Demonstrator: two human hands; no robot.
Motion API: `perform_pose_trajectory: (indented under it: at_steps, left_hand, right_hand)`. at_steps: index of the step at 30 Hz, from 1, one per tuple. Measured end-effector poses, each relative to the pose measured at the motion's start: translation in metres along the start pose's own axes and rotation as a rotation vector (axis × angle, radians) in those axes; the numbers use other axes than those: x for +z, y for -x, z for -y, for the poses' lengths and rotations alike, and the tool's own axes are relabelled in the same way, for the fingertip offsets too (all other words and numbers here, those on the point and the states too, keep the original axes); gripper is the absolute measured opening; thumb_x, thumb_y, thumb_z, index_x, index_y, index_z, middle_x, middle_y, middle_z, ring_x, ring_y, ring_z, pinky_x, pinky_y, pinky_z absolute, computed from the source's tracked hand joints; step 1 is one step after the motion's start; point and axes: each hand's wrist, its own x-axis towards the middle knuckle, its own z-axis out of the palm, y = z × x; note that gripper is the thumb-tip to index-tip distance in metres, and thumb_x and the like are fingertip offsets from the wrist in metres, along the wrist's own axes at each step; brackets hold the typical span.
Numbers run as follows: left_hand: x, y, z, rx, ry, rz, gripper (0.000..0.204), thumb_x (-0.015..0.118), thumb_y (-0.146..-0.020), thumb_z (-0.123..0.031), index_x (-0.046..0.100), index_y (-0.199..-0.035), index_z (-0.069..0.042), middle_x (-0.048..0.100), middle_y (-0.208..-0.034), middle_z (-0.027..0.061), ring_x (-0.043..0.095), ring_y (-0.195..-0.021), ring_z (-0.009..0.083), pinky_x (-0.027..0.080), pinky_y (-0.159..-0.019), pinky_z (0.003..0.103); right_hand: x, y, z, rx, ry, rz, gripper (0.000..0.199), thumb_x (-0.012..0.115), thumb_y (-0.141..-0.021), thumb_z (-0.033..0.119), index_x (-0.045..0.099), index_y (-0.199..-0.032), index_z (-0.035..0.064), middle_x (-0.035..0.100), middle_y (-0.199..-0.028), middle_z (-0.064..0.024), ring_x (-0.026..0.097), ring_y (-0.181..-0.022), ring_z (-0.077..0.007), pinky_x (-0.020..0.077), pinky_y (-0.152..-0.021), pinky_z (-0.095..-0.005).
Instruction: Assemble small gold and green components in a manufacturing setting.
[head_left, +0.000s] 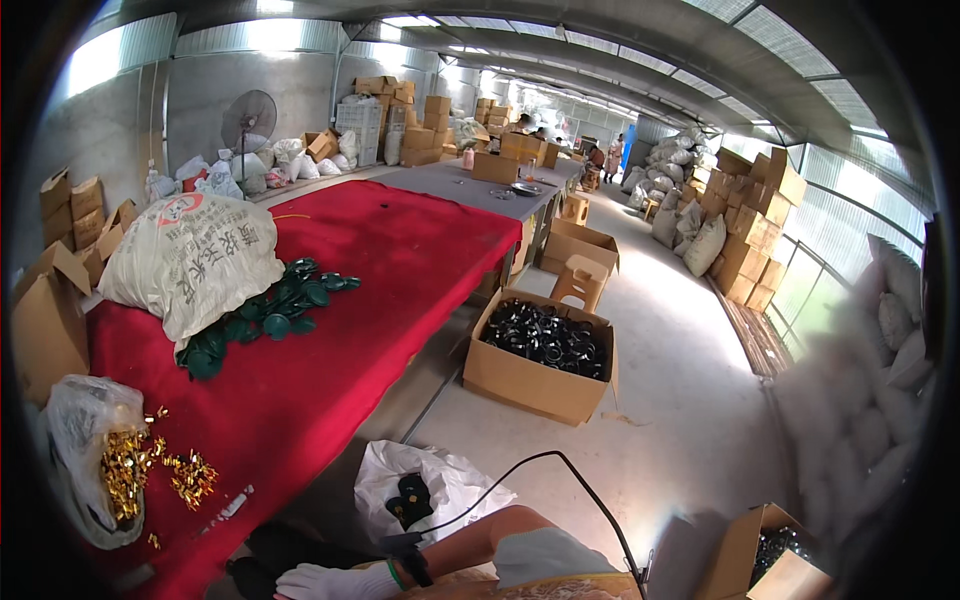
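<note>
The white-gloved left hand (325, 581) rested flat, fingers apart, holding nothing, near the red cloth tabletop (330, 330)'s edge. The loose brass-coloured metal clips (190, 478) beside it could easily be brushed off.

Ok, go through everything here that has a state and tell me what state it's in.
white sack: lying on its side, mouth open, green discs spilled out
clear bag: open, gold pieces scattered beside it
cardboard box: flaps open, full of black parts
gloved hand: resting low, holding nothing visible

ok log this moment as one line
white-gloved hand: low at frame edge, by white bag | other hand: unseen | red table: gold clips, green discs
</note>
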Motion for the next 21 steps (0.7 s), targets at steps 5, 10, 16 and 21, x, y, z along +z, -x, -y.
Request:
perform_pose_trajectory:
  at_steps: [5,10,16,21]
  left_hand:
    - [0.026,0.020,-0.013,0.029,0.137,-0.137,0.068,0.034,-0.108,-0.062,0.038,-0.157,-0.015,0.042,-0.160,0.0090,0.037,-0.149,0.0314,0.030,-0.124,0.051]
    - [0.064,-0.057,-0.072,-0.084,0.242,-0.091,0.064,0.031,-0.111,-0.055,0.052,-0.142,-0.004,0.067,-0.125,0.0110,0.063,-0.116,0.0242,0.052,-0.099,0.044]
    - [0.097,-0.080,-0.095,-0.052,-0.011,-0.032,0.063,0.033,-0.109,-0.060,0.051,-0.140,-0.008,0.066,-0.111,0.0075,0.065,-0.105,0.0180,0.054,-0.092,0.038]
    - [0.088,-0.070,-0.070,0.097,-0.215,-0.135,0.062,0.034,-0.109,-0.061,0.050,-0.136,-0.008,0.060,-0.109,0.0051,0.060,-0.101,0.0131,0.050,-0.091,0.031]
  right_hand:
    - [0.027,-0.010,-0.041,-0.022,-0.035,0.044,0.079,0.077,-0.078,0.034,0.048,-0.142,-0.0035,0.052,-0.141,-0.0277,0.051,-0.130,-0.0435,0.0421,-0.109,-0.0507]
    - [-0.045,-0.054,-0.054,0.380,-0.085,0.068,0.036,0.073,-0.082,0.015,0.056,-0.112,0.0048,0.063,-0.106,-0.0208,0.061,-0.103,-0.0433,0.0521,-0.089,-0.0504]
    - [-0.055,-0.047,-0.075,0.276,0.152,0.055,0.031,0.073,-0.086,0.012,0.055,-0.111,0.0048,0.062,-0.083,-0.0130,0.066,-0.080,-0.0376,0.0542,-0.067,-0.0470]
    - [-0.036,-0.031,-0.073,0.305,0.152,0.146,0.041,0.077,-0.081,0.008,0.055,-0.115,0.0025,0.060,-0.082,-0.0145,0.066,-0.069,-0.0326,0.0491,-0.054,-0.0425]
